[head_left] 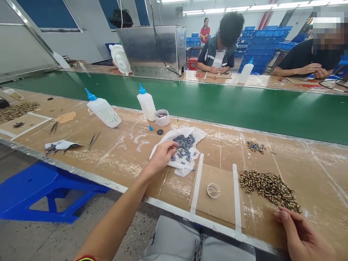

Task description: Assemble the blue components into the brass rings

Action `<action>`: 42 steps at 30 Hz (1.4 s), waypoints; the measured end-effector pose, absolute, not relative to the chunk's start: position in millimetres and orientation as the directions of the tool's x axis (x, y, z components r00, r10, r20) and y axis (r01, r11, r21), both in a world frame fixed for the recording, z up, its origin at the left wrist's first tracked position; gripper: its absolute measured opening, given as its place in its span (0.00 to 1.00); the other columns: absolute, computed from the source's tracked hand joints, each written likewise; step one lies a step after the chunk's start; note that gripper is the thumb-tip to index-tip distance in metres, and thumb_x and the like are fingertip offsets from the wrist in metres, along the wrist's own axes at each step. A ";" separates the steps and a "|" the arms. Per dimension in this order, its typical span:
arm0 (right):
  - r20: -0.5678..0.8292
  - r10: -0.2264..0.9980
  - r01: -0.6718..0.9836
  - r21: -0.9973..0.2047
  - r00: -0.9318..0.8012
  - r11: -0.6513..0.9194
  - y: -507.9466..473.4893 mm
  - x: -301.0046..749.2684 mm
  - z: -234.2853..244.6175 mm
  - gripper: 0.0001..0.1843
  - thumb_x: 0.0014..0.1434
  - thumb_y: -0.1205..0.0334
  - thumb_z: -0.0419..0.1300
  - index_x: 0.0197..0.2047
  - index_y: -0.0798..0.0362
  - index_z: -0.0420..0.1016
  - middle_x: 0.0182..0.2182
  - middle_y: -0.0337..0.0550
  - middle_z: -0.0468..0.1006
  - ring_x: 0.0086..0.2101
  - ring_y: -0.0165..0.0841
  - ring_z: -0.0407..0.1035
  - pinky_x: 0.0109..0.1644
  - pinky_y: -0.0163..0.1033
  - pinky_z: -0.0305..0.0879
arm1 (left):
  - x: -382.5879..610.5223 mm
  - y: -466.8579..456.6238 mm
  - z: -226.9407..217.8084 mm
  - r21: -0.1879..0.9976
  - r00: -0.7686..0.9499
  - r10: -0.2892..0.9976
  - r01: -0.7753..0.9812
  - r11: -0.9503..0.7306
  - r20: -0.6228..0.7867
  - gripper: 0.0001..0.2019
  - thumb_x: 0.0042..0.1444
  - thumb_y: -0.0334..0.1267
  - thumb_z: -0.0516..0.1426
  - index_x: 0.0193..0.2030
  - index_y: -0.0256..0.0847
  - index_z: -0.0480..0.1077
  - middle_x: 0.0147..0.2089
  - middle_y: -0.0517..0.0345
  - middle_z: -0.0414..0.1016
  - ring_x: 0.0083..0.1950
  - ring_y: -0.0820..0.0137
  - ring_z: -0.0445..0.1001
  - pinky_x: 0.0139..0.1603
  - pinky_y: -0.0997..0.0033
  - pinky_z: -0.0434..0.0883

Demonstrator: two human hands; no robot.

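Note:
A heap of small blue pieces point(186, 143) lies on a crumpled white sheet point(199, 134). My left hand point(163, 154) reaches to the heap's left edge, thumb and fingertips pinched together; whatever is between them is too small to make out. At the lower right, my right hand point(304, 233) is by the near end of a pile of small dark-and-gold pieces point(269, 188). Its thumb and forefinger are closed together, and their tips hide anything held. Between the hands, a small round container point(213, 190) with a thin pale stick across it sits on a taped cardboard square point(223, 210).
Two white bottles with blue nozzles point(104, 112) point(146, 103) stand near a tape roll point(162, 117). A small blue-and-gold cluster point(255, 146) lies right. Tweezers point(94, 141) are left. Beyond runs a green belt point(217, 105); co-workers sit across it. A blue stool point(49, 192) stands below.

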State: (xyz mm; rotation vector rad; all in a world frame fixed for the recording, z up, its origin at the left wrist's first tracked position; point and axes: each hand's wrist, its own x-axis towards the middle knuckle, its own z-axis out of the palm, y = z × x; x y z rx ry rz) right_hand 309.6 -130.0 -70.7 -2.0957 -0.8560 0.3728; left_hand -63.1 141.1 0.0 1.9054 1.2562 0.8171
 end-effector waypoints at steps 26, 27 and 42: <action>0.152 0.709 0.633 -0.604 0.688 -0.485 -126.0 299.0 -57.4 0.28 0.58 0.36 0.54 0.42 0.51 0.80 0.34 0.48 0.83 0.35 0.46 0.77 0.37 0.44 0.68 | -36.6 34.6 9.1 0.186 0.496 0.868 0.855 -0.483 -0.025 0.11 0.70 0.38 0.50 0.39 0.38 0.71 0.39 0.52 0.73 0.37 0.64 0.73 0.37 0.68 0.64; 0.152 0.712 0.632 -0.609 0.686 -0.479 -126.0 299.0 -57.7 0.29 0.58 0.35 0.54 0.42 0.52 0.80 0.34 0.48 0.83 0.35 0.46 0.77 0.38 0.44 0.68 | -35.8 33.7 7.8 0.208 0.490 0.871 0.855 -0.474 -0.027 0.10 0.69 0.38 0.51 0.39 0.39 0.71 0.39 0.53 0.73 0.37 0.64 0.73 0.37 0.68 0.65; 0.233 0.706 0.663 -0.617 0.669 -0.424 -126.4 300.3 -60.4 0.27 0.58 0.37 0.56 0.40 0.53 0.81 0.34 0.48 0.83 0.31 0.41 0.76 0.37 0.42 0.67 | -59.4 46.8 29.1 0.500 0.602 0.794 0.714 -0.490 -0.083 0.11 0.63 0.27 0.51 0.48 0.43 0.70 0.43 0.56 0.71 0.44 0.66 0.71 0.44 0.70 0.66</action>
